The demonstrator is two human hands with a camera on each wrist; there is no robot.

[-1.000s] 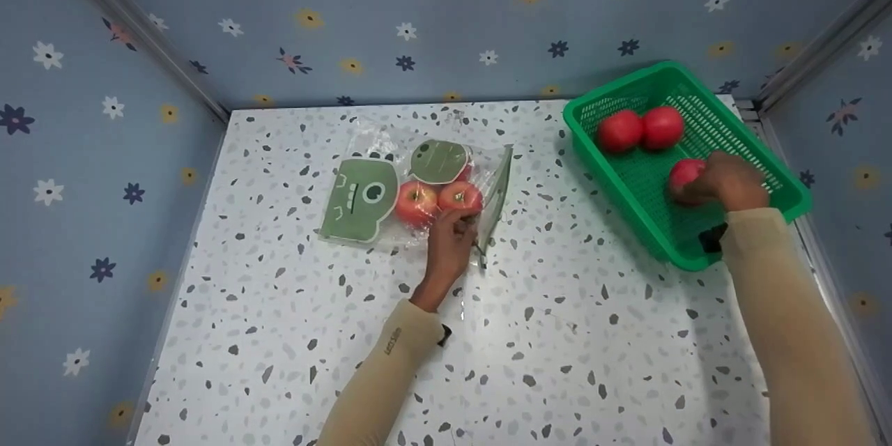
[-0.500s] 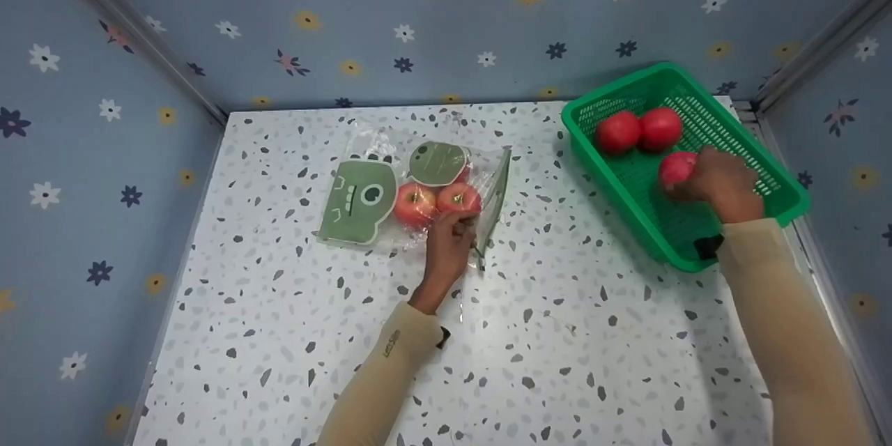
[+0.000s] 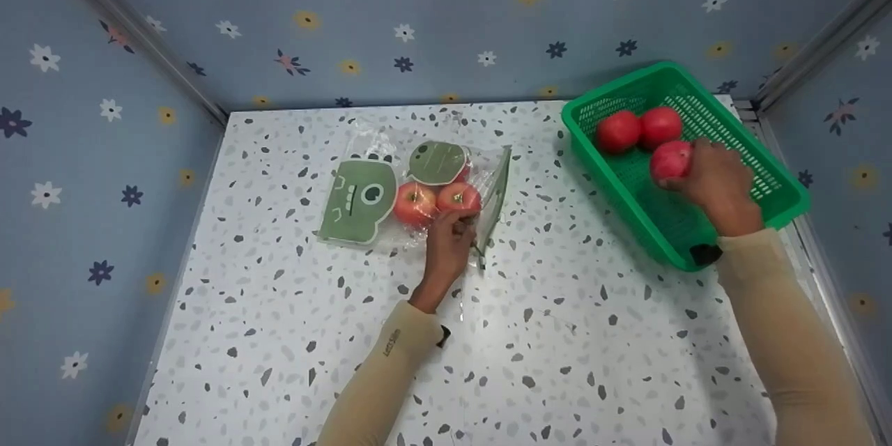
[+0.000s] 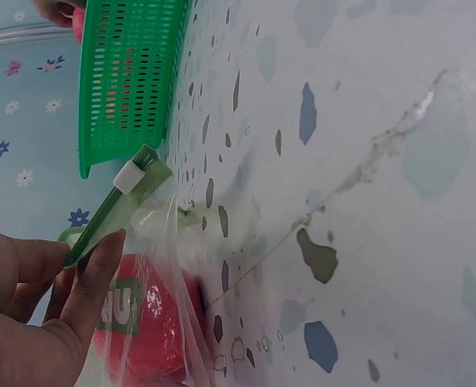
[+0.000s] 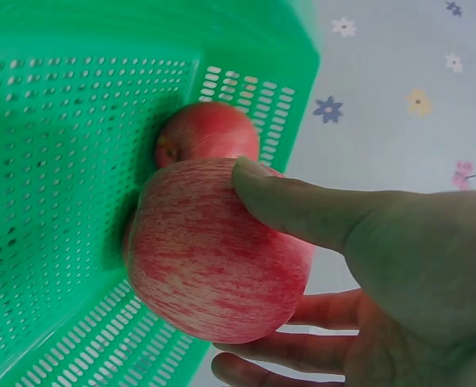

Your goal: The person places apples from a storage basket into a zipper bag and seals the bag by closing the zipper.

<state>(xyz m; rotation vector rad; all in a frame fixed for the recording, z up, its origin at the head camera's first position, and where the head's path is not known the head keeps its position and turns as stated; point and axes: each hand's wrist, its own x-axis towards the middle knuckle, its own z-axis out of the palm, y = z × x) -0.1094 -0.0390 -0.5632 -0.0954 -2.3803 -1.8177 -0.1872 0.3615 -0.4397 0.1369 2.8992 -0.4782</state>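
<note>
In the head view, a clear plastic zip bag [image 3: 359,212] with green cartoon prints lies on the table with several red apples [image 3: 416,203] inside. My left hand [image 3: 449,240] pinches the bag's green zip edge [image 4: 109,214], which carries a white slider [image 4: 128,177]. The bag's mouth stands raised on the right. Over the green basket [image 3: 613,205], my right hand [image 3: 721,185] grips a red apple [image 5: 214,250] between thumb and fingers. Two more apples [image 3: 619,132] rest at the basket's far end; the held one partly covers them in the right wrist view.
The speckled white table [image 3: 543,362] ends at flower-patterned walls [image 3: 446,28] at the back and both sides. The basket stands in the back right corner, near the right wall. A stretch of tabletop lies between bag and basket.
My right hand has lifted the apple from the basket's floor and shifted it slightly up and left. My left hand and the bag have stayed in place.
</note>
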